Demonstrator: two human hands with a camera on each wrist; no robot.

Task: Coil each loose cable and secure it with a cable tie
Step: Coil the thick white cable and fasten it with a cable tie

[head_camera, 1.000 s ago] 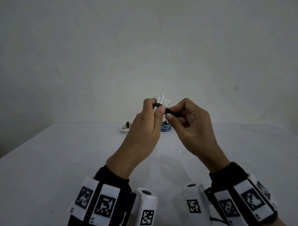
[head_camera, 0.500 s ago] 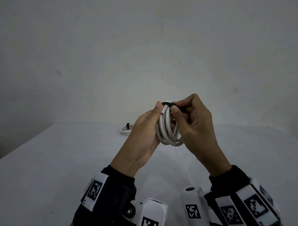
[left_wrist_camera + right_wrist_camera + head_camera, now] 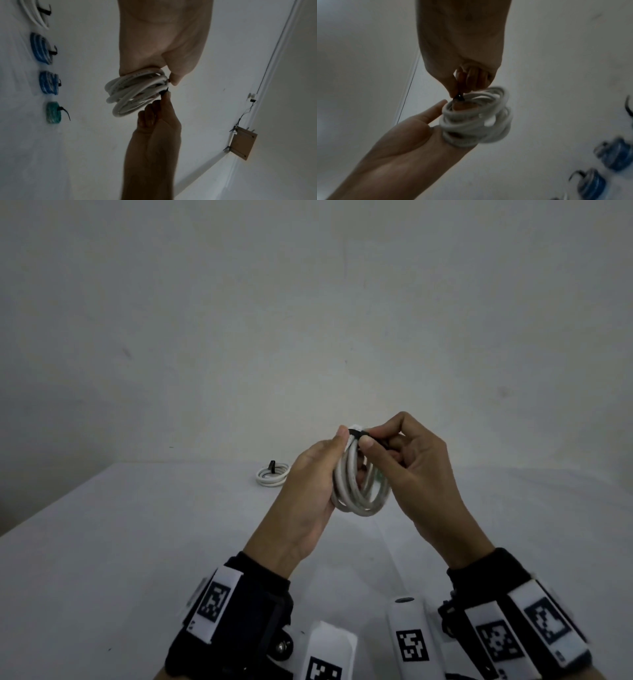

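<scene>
I hold one white cable coil (image 3: 359, 484) up in the air above the white table (image 3: 137, 542), nearer its far edge than the near one. My left hand (image 3: 308, 491) has its fingers curled through and around the loops, thumb up against the top of the bundle. My right hand (image 3: 411, 467) pinches the free end of one black cable tie (image 3: 356, 434) between thumb and forefinger; the tie is wrapped over the top of the coil.

On the table I count four more coils, each with its own black tie, set in a row along the far edge: one white coil (image 3: 273, 474), two blue coils (image 3: 41, 48) (image 3: 49, 82) side by side, and one green coil (image 3: 53, 112) at the end of the row. In the head view my hands stand in front of the blue and green ones, so only the white one shows there. All four lie well apart from the coil I hold.

A wooden plate (image 3: 241, 143) is fixed to the wall, with a thin wire (image 3: 245, 112) running to it.
</scene>
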